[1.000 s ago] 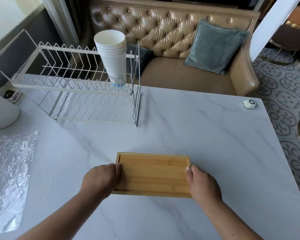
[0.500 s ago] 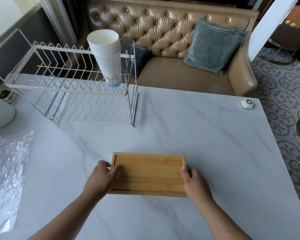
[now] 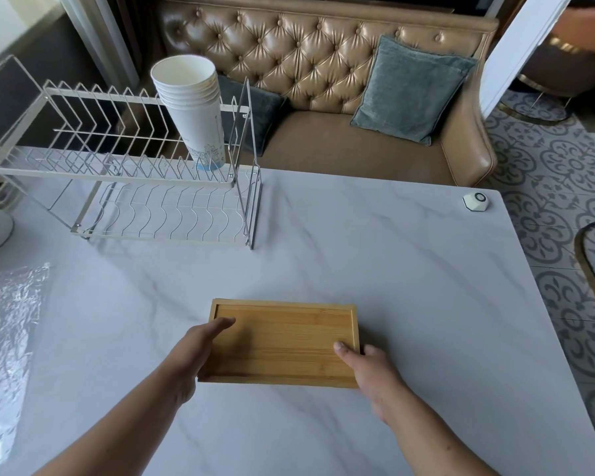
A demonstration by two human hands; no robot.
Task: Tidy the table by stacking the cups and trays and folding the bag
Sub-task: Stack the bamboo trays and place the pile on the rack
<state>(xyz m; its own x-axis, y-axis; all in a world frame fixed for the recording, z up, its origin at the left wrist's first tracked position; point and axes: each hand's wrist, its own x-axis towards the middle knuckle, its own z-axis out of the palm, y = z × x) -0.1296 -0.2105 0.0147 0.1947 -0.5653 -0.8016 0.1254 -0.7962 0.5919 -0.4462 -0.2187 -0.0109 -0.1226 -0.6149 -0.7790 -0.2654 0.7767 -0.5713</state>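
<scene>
Fingers (image 3: pixel 222 323) of the left hand (image 3: pixel 196 348) are lying straight and close together across the left end of the wooden tray (image 3: pixel 282 341), pressing flat rather than gripping. The right hand (image 3: pixel 371 372) is pinching the tray's right rim, with its thumb (image 3: pixel 340 347) resting on the inner floor and the other fingers curling down outside the edge.

The tray is sitting low in the middle of the frame, on the near part of a white marble table (image 3: pixel 375 242), long side toward the person. Its front edge is looking thick, but I cannot tell whether it is one tray or several nested.

In my judgement the person is squaring and settling the tray. Doing that well is calling for even downward pressure from both hands, nudging it along the tabletop rather than lifting, and checking that all corners are lining up before letting go.

At the upper left of the frame, well apart from the tray, the paper cups (image 3: pixel 193 108) are standing nested in one tall stack on the top tier of a wire dish rack (image 3: pixel 117 187). At the left edge, a clear plastic bag (image 3: pixel 7 331) is lying spread and crinkled, not yet folded.

Beyond the table, a tufted tan sofa (image 3: pixel 323 63) is holding a blue-grey cushion (image 3: pixel 413 91). A small white puck (image 3: pixel 476 202) is sitting near the far right corner.
</scene>
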